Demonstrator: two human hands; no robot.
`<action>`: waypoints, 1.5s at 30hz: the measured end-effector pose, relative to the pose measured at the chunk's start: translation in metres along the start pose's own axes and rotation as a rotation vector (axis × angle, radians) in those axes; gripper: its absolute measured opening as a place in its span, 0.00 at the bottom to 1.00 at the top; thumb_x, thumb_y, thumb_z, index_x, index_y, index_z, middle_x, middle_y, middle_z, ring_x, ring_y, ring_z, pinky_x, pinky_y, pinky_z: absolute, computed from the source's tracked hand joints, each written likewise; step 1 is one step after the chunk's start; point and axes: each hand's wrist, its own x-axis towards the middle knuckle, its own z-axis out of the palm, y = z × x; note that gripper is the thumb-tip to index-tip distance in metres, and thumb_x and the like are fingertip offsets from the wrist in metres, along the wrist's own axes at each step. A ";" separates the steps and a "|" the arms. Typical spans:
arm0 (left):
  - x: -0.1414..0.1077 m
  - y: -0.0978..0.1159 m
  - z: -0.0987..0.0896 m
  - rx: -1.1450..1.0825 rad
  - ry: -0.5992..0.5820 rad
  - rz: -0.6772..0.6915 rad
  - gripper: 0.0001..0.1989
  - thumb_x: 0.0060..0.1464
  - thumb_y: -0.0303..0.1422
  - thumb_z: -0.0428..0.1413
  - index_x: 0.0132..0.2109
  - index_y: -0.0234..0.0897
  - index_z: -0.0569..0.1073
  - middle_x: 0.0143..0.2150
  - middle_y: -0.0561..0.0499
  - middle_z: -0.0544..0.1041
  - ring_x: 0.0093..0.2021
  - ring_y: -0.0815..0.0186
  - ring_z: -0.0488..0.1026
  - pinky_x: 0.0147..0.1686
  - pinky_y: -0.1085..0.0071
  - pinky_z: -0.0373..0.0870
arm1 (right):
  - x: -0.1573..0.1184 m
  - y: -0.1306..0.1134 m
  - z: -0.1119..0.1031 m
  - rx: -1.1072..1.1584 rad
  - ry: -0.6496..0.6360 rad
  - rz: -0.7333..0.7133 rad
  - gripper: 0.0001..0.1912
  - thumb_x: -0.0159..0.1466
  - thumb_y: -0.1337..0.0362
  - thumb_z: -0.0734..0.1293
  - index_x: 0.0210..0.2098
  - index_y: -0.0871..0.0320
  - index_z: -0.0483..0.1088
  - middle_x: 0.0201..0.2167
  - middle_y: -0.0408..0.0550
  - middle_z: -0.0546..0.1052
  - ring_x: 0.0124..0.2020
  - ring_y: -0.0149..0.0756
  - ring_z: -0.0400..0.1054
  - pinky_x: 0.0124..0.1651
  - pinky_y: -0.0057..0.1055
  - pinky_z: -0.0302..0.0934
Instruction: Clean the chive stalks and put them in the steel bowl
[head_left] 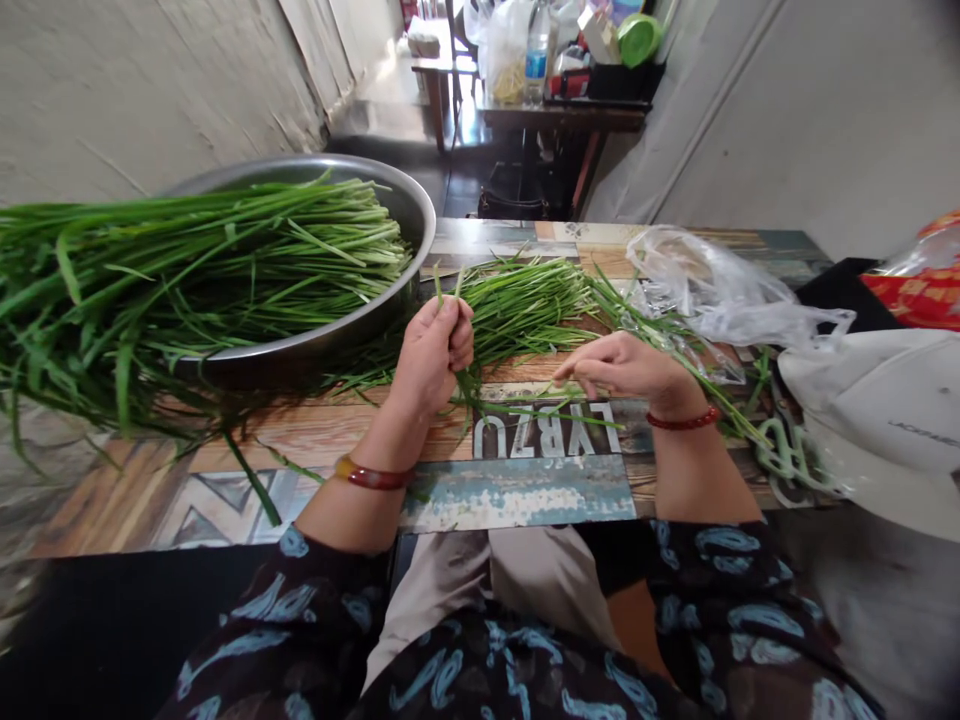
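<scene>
My left hand (436,350) is closed around a few garlic chives (466,385), their pale ends poking out above the fist and their leaves hanging below it. To its right, my right hand (619,365) hovers over the table with the fingers stretched toward the left; I see nothing held in it. Just beyond both hands lies a loose pile of garlic chives (529,300). A large metal basin (430,215) on the left is heaped with a thick bundle of chives (262,265), whose leaves spill over its left side.
Crumpled clear plastic bags (720,285) lie at the right, over some long stalks. Green-handled scissors (795,455) rest beside a white cap (885,420). The patterned table (517,490) has scattered leaf scraps. Farther back, another table holds a water bottle (536,55).
</scene>
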 end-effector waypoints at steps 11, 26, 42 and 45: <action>0.001 -0.015 0.002 0.899 -0.210 0.206 0.14 0.60 0.37 0.50 0.28 0.35 0.69 0.23 0.56 0.60 0.27 0.71 0.58 0.29 0.72 0.54 | 0.019 0.045 -0.011 -0.347 0.704 0.060 0.11 0.61 0.62 0.65 0.35 0.58 0.79 0.32 0.48 0.80 0.32 0.36 0.71 0.38 0.33 0.63; 0.001 -0.021 0.001 0.888 -0.178 0.181 0.15 0.60 0.38 0.50 0.30 0.35 0.72 0.23 0.56 0.62 0.27 0.70 0.58 0.29 0.72 0.54 | 0.025 0.046 -0.001 -0.368 0.552 -0.028 0.07 0.60 0.63 0.66 0.32 0.58 0.76 0.30 0.46 0.76 0.31 0.34 0.67 0.36 0.30 0.60; 0.000 -0.021 0.003 0.790 -0.072 0.168 0.14 0.59 0.40 0.52 0.33 0.35 0.74 0.21 0.58 0.59 0.25 0.70 0.55 0.26 0.74 0.52 | 0.019 0.039 0.000 -0.464 0.472 -0.010 0.05 0.60 0.66 0.66 0.32 0.58 0.74 0.31 0.46 0.74 0.31 0.33 0.66 0.38 0.31 0.59; 0.001 -0.023 0.001 0.754 -0.036 0.179 0.14 0.59 0.40 0.51 0.34 0.35 0.74 0.20 0.58 0.58 0.25 0.70 0.55 0.25 0.74 0.51 | 0.020 0.030 0.000 -0.079 0.609 -0.070 0.10 0.62 0.57 0.66 0.35 0.57 0.73 0.31 0.45 0.75 0.32 0.33 0.67 0.37 0.30 0.62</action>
